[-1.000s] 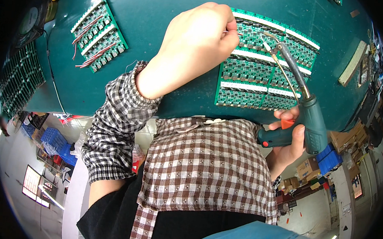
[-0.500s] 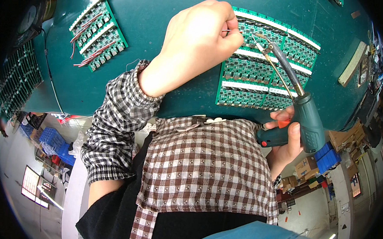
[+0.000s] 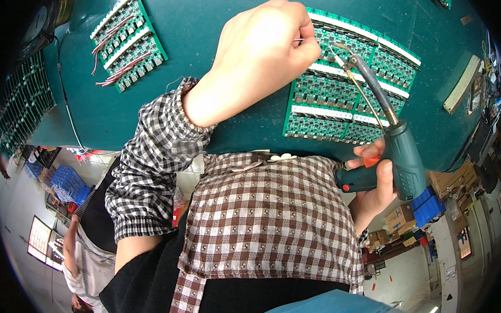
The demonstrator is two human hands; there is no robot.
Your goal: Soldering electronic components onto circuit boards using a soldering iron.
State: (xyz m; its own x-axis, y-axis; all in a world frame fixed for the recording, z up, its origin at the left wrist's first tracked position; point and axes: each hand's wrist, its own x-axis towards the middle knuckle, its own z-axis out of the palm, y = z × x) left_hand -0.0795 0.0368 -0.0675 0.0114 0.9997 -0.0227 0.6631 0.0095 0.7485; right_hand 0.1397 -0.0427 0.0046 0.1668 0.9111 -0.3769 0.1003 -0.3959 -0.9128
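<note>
Left, bench [image 3: 197, 36]: 1 small circuit board [image 3: 133, 41] with red and white wires [image 3: 127, 69]. Centre: left hand [image 3: 261, 48], fingers pinched on a thin wire [image 3: 298, 39] at the large circuit board [image 3: 326, 95]. Right: right hand [image 3: 376, 196], fingers clamped around a soldering gun [image 3: 404, 157], tip [image 3: 337, 58] over that board.

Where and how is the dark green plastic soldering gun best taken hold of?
Probably by its dark green handle, from the person's near side, as the right hand does: it juts leftward from the body, with the orange trigger beside it. The bent metal tube, possibly hot, reaches away over the green circuit boards.
</note>
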